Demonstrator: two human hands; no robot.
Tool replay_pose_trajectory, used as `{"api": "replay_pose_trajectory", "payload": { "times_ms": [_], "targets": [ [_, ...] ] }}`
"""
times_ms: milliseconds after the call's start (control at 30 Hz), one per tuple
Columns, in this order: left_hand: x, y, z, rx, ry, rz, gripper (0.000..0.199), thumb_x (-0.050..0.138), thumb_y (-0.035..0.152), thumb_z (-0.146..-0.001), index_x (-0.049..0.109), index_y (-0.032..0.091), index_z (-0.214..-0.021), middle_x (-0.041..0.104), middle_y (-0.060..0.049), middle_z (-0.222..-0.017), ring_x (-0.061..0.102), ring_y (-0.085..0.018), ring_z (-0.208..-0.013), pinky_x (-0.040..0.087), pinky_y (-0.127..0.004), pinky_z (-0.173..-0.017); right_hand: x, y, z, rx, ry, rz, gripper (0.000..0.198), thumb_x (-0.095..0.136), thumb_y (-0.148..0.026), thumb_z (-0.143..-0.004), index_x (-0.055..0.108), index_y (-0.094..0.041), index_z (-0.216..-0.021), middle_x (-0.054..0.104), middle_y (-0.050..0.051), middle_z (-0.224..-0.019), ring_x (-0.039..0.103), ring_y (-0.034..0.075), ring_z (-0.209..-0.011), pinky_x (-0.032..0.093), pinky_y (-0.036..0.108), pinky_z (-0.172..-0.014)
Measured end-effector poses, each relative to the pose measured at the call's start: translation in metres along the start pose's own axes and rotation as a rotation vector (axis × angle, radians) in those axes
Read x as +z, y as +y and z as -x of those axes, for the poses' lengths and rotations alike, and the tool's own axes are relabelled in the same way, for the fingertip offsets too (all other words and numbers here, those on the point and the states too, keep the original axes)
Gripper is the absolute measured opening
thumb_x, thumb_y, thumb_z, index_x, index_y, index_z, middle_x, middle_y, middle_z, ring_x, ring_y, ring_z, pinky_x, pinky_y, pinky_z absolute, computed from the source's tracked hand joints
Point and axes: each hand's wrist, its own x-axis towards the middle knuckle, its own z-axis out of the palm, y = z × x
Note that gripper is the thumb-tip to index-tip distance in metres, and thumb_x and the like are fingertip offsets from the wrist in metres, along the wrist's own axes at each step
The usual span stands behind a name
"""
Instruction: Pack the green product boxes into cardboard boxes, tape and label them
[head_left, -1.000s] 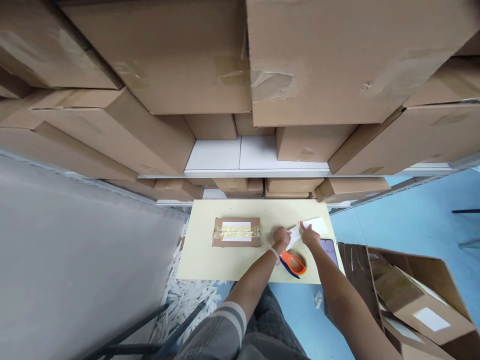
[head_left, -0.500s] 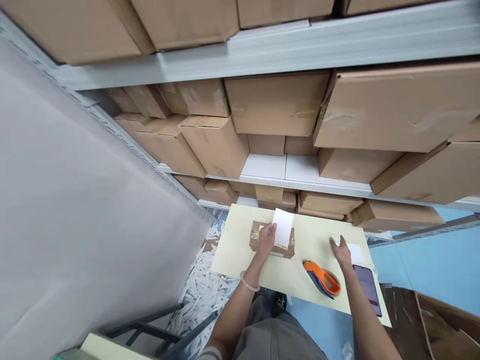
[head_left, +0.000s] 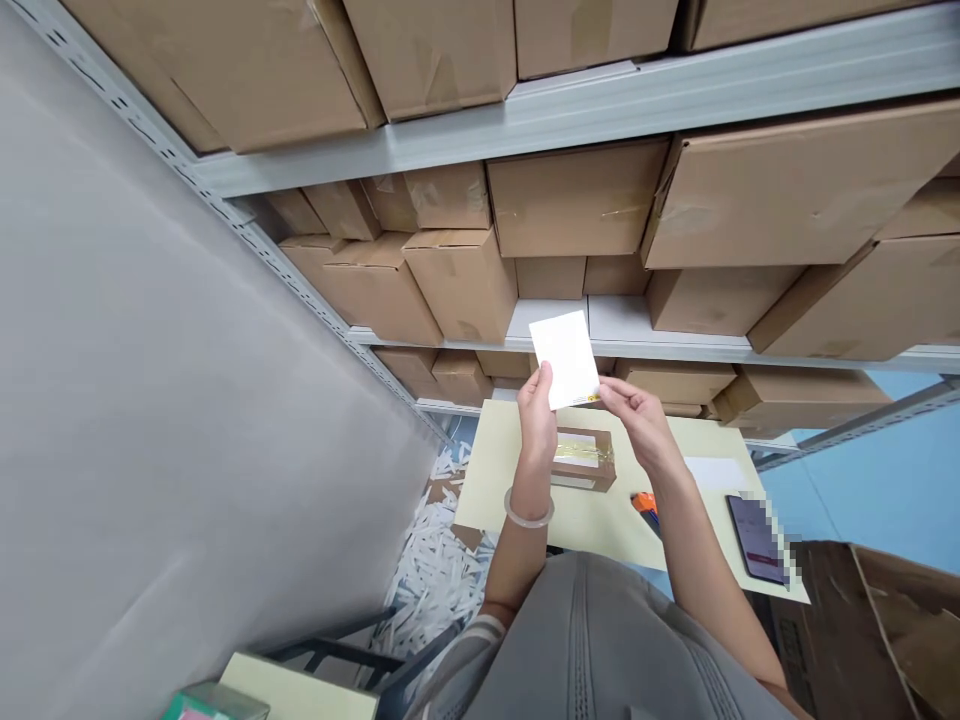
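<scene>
A white sheet (head_left: 566,350) is raised off the counter (head_left: 491,470) — the left hand (head_left: 537,415) pinches its lower left edge, the right hand (head_left: 643,424) its lower right corner in a fingertip grip. A taped box (head_left: 594,475) lies on the counter; a phone (head_left: 756,540) rests near the right end.

Bare tabletop (head_left: 491,480) left of the taped box (head_left: 604,463) gave room to pass; on the box's right, the orange tape dispenser (head_left: 643,503) and the right forearm (head_left: 694,535) narrowed the way; the phone (head_left: 756,540) occupied the right end. Cartons (head_left: 675,382) closed the far side; the white shelf (head_left: 621,318) above offered an opening, partly screened by the raised sheet (head_left: 566,350).
</scene>
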Motion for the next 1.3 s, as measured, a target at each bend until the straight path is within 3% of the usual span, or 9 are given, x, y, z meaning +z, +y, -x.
{"api": "replay_pose_trajectory", "payload": {
  "times_ms": [100, 233, 333, 400, 500, 567, 800, 1167, 1300],
  "targets": [
    [-0.004, 0.004, 0.005, 0.031, 0.051, -0.028, 0.053, 0.054, 0.059, -0.091, 0.068, 0.013, -0.114, 0.073, -0.012, -0.113, 0.069, -0.023, -0.104, 0.056, -0.031, -0.086, 0.011, 0.006, 0.009, 0.027, 0.06, -0.012, 0.044, 0.08, -0.054, -0.071, 0.077, -0.022, -0.101, 0.078, 0.007, -0.099, 0.073, 0.027, -0.096, 0.053, 0.043, -0.096],
    [-0.012, -0.001, 0.008, 0.063, -0.016, -0.141, 0.057, 0.044, 0.059, -0.096, 0.061, 0.014, -0.127, 0.071, -0.014, -0.119, 0.068, -0.025, -0.109, 0.056, -0.034, -0.089, 0.013, 0.015, 0.013, 0.069, 0.12, -0.075, 0.042, 0.083, -0.05, -0.07, 0.077, -0.02, -0.1, 0.078, 0.007, -0.094, 0.074, 0.026, -0.091, 0.054, 0.044, -0.096],
    [-0.018, -0.002, 0.009, 0.248, -0.022, -0.397, 0.057, 0.05, 0.048, -0.098, 0.039, 0.025, -0.148, 0.051, -0.012, -0.148, 0.054, -0.026, -0.132, 0.049, -0.039, -0.105, 0.009, 0.021, 0.012, 0.085, 0.179, -0.1, 0.042, 0.084, -0.048, -0.069, 0.077, -0.02, -0.1, 0.078, 0.006, -0.093, 0.074, 0.026, -0.09, 0.054, 0.044, -0.096],
    [-0.021, 0.0, 0.011, 0.42, -0.039, -0.662, 0.06, 0.055, 0.039, -0.096, 0.033, 0.03, -0.152, 0.038, -0.007, -0.158, 0.037, -0.026, -0.145, 0.034, -0.045, -0.119, 0.008, 0.024, 0.011, 0.077, 0.229, -0.1, 0.043, 0.084, -0.048, -0.069, 0.077, -0.02, -0.1, 0.078, 0.007, -0.096, 0.074, 0.026, -0.091, 0.054, 0.044, -0.096],
    [-0.022, 0.002, 0.017, 0.613, -0.246, -1.011, 0.048, 0.051, 0.029, -0.099, 0.043, 0.034, -0.146, 0.041, -0.001, -0.156, 0.028, -0.024, -0.149, 0.014, -0.054, -0.126, 0.01, 0.025, 0.011, 0.044, 0.252, -0.09, 0.045, 0.082, -0.05, -0.069, 0.076, -0.02, -0.103, 0.077, 0.007, -0.102, 0.072, 0.026, -0.098, 0.053, 0.045, -0.099],
    [-0.022, 0.0, 0.02, 0.658, -0.374, -1.102, 0.045, 0.044, 0.025, -0.101, 0.046, 0.034, -0.145, 0.046, 0.0, -0.152, 0.033, -0.022, -0.147, 0.013, -0.055, -0.126, 0.013, 0.023, 0.012, 0.02, 0.208, -0.089, 0.047, 0.08, -0.052, -0.071, 0.076, -0.021, -0.107, 0.077, 0.007, -0.106, 0.07, 0.026, -0.103, 0.051, 0.045, -0.101],
    [-0.026, -0.006, 0.021, 0.569, -0.428, -0.926, 0.046, 0.032, 0.022, -0.103, 0.044, 0.031, -0.147, 0.048, 0.0, -0.151, 0.044, -0.016, -0.14, 0.029, -0.048, -0.124, 0.016, 0.012, 0.021, 0.012, -0.006, -0.067, 0.048, 0.073, -0.058, -0.077, 0.074, -0.024, -0.111, 0.076, 0.006, -0.108, 0.069, 0.023, -0.105, 0.048, 0.042, -0.104],
    [-0.026, -0.004, 0.029, 0.489, -0.344, -0.733, 0.035, 0.045, 0.025, -0.1, 0.064, 0.03, -0.13, 0.067, 0.001, -0.131, 0.063, -0.018, -0.121, 0.053, -0.04, -0.107, 0.017, 0.003, 0.027, -0.053, 0.103, -0.02, 0.031, 0.077, -0.051, -0.077, 0.074, -0.023, -0.09, 0.077, 0.002, -0.087, 0.071, 0.022, -0.091, 0.051, 0.04, -0.1],
    [-0.026, -0.003, 0.029, 0.558, -0.347, -0.774, 0.036, 0.044, 0.022, -0.101, 0.064, 0.031, -0.129, 0.068, 0.001, -0.129, 0.064, -0.018, -0.12, 0.051, -0.042, -0.11, 0.017, 0.0, 0.027, -0.08, 0.104, 0.003, 0.031, 0.073, -0.053, -0.079, 0.074, -0.023, -0.088, 0.076, 0.003, -0.089, 0.07, 0.023, -0.093, 0.052, 0.039, -0.098]
  ]
}}
